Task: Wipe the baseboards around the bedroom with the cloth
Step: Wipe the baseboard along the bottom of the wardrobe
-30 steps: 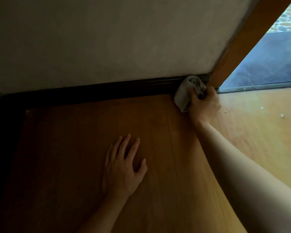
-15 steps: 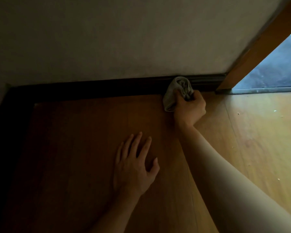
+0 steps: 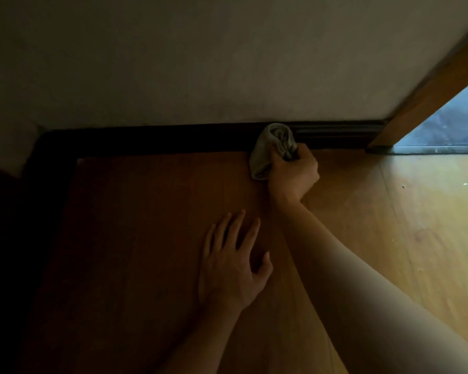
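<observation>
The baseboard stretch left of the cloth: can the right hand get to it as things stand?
Probably yes: the right hand holds the cloth against the baseboard, and nothing visible blocks that stretch.

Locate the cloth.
Head view, right of centre: the cloth is bunched in the right hand, against the dark baseboard, left of the door frame.

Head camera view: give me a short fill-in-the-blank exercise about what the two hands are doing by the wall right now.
1. The right hand presses a bunched ____ against the dark baseboard.
2. The left hand rests flat on the wooden ____, holding nothing.
3. Daylight enters at the picture's ____ side, beside the wooden door frame.
Missing words: cloth; floor; right.
</observation>
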